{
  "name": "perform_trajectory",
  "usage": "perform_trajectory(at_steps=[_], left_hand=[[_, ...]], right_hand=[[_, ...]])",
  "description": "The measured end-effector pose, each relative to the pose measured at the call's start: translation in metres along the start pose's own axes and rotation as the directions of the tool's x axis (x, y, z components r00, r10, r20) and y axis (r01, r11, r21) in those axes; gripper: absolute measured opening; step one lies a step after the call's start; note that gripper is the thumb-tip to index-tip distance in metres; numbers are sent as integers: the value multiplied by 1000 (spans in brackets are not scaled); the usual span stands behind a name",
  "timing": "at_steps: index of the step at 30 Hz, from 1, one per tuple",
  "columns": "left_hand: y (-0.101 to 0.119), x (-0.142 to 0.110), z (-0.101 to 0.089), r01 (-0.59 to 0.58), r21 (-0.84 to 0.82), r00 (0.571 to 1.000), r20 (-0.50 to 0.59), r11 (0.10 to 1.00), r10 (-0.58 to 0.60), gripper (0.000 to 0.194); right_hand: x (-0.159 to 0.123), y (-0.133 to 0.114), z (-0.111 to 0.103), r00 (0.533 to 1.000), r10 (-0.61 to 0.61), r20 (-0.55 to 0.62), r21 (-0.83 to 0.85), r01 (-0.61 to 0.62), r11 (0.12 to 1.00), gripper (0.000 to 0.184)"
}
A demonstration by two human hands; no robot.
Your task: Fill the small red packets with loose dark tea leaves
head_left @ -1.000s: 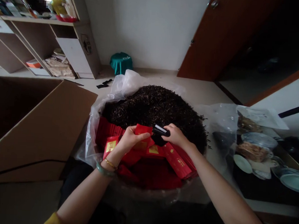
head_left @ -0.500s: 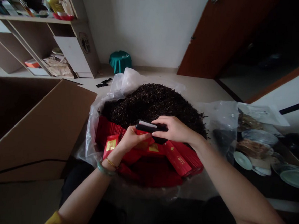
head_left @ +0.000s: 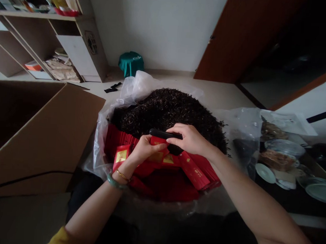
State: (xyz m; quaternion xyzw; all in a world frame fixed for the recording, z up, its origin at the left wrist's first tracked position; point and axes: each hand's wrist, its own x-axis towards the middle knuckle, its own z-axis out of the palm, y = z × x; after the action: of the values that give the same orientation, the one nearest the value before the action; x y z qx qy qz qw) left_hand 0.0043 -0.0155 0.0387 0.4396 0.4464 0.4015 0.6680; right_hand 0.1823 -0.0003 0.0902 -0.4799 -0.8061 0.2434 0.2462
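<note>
My left hand (head_left: 144,149) pinches a small red packet (head_left: 158,140) with gold print, thumb across its front. In my right hand (head_left: 188,138) is a slim black handheld sealer (head_left: 162,133), fingers above and thumb below. The sealer lies across the top edge of the packet; whether its jaws are pressed together cannot be made out. Below and behind the hands rises a heap of dark dried tea leaves (head_left: 177,104) in a clear plastic bag (head_left: 100,147). Rows of red packets (head_left: 194,171) lie on the near side of the heap, some with gold labels.
An open cardboard box (head_left: 52,130) stands at the left. Glass containers (head_left: 284,149) and pale lids (head_left: 265,173) sit at the right. Farther back are a shelf unit (head_left: 76,54), a green-covered bin (head_left: 131,64) and a brown door (head_left: 225,48).
The black sealer has turned in my right hand, so its white strip no longer shows. More of the red packet's front is visible beneath it. The view has tilted slightly.
</note>
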Motion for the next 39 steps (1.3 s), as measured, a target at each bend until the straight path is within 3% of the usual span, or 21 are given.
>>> perform_trajectory(at_steps=[3, 9, 23, 27, 31, 33, 36, 39], left_hand=[[-2, 1, -1, -6, 15, 1000, 9, 1000, 6, 39], [-3, 3, -4, -37, -1, 999, -8, 999, 37, 41], [-3, 3, -4, -75, 76, 997, 24, 994, 73, 36], [-1, 1, -3, -68, 99, 998, -8, 993, 69, 43], [-1, 0, -1, -55, 79, 998, -28, 995, 58, 45], [-2, 2, -2, -89, 52, 994, -65, 995, 92, 42], [-3, 5, -5, -159, 40, 978, -129, 987, 163, 36], [-4, 8, -6, -157, 13, 974, -166, 987, 157, 33]], right_hand=[[1, 5, 1, 1000, 27, 11, 74, -28, 997, 18], [2, 18, -7, 975, 149, 164, 293, -193, 936, 35], [4, -1, 2, 998, 58, 28, 40, -59, 997, 20], [0, 5, 3, 994, 82, 68, 81, -87, 993, 20], [-5, 27, -5, 990, 128, 64, 201, -138, 970, 34], [-10, 46, -8, 983, 181, 33, 171, -184, 968, 40], [-20, 81, -3, 959, 282, -27, -71, -284, 956, 42], [-31, 108, 8, 943, 332, -4, -328, -315, 891, 41]])
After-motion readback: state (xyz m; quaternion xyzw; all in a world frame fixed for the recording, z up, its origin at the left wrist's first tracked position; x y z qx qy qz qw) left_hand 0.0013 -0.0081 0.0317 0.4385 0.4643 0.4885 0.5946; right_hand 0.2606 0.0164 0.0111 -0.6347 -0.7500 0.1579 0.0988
